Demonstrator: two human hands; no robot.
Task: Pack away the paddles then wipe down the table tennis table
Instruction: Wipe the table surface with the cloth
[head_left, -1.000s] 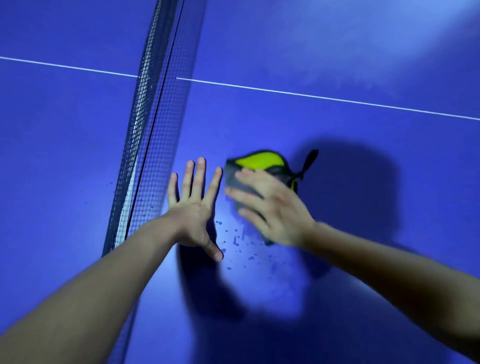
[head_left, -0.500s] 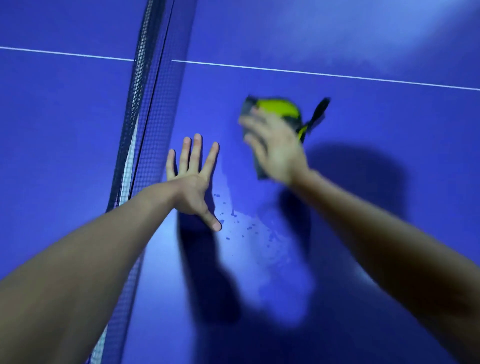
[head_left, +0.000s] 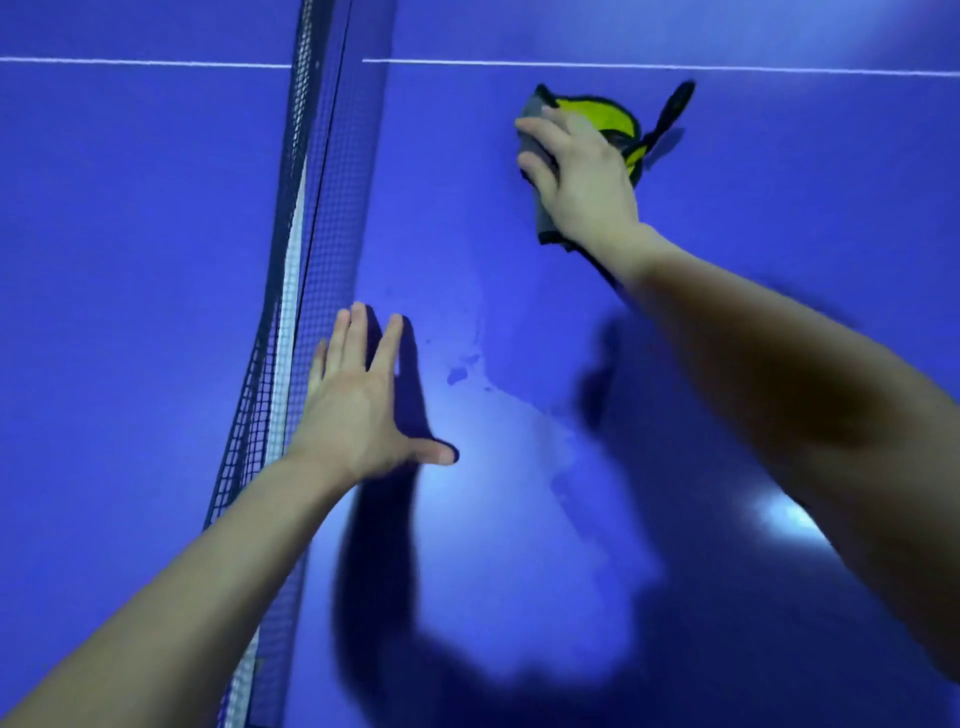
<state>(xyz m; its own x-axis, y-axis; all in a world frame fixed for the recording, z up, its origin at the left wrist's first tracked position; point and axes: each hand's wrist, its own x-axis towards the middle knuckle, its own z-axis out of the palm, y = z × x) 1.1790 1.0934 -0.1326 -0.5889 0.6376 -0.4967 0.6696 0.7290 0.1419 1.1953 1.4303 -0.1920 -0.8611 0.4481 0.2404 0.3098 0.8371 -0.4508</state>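
A yellow and grey cleaning cloth (head_left: 597, 110) with black trim and a black loop lies on the blue table tennis table (head_left: 789, 197), far right of the net and just below the white line. My right hand (head_left: 582, 182) lies flat on top of the cloth and presses it to the surface, fingers spread over its grey edge. My left hand (head_left: 358, 410) rests flat on the table beside the net, fingers straight and thumb out, holding nothing. No paddles are in view.
The black mesh net (head_left: 311, 208) with its white band runs from top to bottom left of my left hand. A white line (head_left: 675, 66) crosses the far table. A wet smear with droplets (head_left: 467, 369) lies between my hands.
My right hand has pushed the cloth away from me, from beside my left hand up towards the white line, leaving a wet streak behind. My left hand stays flat by the net.
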